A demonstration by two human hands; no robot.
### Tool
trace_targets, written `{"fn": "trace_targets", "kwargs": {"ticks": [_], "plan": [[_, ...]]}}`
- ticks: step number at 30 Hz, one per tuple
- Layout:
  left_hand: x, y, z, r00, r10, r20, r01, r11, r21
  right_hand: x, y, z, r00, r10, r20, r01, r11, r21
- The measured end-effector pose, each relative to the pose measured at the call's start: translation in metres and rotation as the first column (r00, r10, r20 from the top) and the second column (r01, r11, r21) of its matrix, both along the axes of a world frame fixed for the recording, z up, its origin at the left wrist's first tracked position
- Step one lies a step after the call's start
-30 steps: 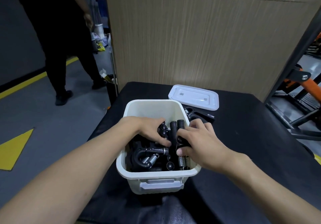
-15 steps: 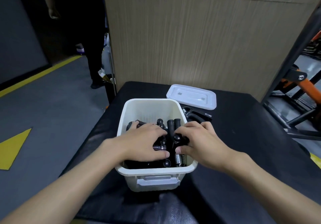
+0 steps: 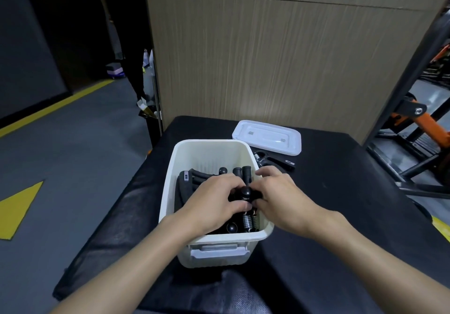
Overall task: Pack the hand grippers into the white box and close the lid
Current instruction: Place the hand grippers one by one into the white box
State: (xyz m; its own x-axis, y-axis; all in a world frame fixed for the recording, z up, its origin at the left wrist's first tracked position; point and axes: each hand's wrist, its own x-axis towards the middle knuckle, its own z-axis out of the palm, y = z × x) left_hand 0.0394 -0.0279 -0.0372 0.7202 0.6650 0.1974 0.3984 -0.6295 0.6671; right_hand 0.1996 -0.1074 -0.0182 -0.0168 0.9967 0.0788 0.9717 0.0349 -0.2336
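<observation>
I see a wood-panel wall (image 3: 280, 58) behind a black desk (image 3: 341, 179), with grey floor (image 3: 73, 155) and yellow markings off to the left. The white box (image 3: 211, 143) stands on the desk. Its lid (image 3: 267, 137) lies flat behind it to the right, off the box. Both grips are down inside the box. The left grip (image 3: 214, 204) curls its fingers over the black grippers (image 3: 192, 179), and the right grip (image 3: 282, 199) pinches the same pile at a round knob (image 3: 246, 192). Steel springs show near the front wall. A loose gripper (image 3: 275, 160) lies on the desk between box and lid.
</observation>
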Motion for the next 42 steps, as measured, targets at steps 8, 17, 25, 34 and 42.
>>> {"fn": "trace_targets", "kwargs": {"ticks": [8,17,25,34,42], "plan": [[-0.002,-0.001,-0.002,1.0,0.004,0.003,-0.004,0.999,-0.049,0.001,0.002,0.015,0.993,0.081,-0.08,-0.08,0.997,0.024],[0.008,0.004,-0.003,0.992,-0.058,-0.114,0.049,0.996,-0.077,0.006,-0.001,0.005,0.993,0.076,-0.086,-0.072,0.996,0.055],[0.014,0.009,0.005,0.957,-0.071,-0.281,0.054,0.996,-0.067,0.012,0.003,-0.004,0.99,0.036,-0.14,-0.025,0.997,0.078],[0.018,0.017,0.003,0.957,-0.093,-0.273,0.073,0.994,-0.085,0.013,0.001,-0.016,0.984,-0.105,-0.147,0.114,0.992,0.053],[0.015,0.014,0.006,0.96,-0.094,-0.264,0.09,0.996,-0.024,-0.001,-0.014,-0.017,0.902,-0.091,-0.421,0.212,0.945,0.25]]}}
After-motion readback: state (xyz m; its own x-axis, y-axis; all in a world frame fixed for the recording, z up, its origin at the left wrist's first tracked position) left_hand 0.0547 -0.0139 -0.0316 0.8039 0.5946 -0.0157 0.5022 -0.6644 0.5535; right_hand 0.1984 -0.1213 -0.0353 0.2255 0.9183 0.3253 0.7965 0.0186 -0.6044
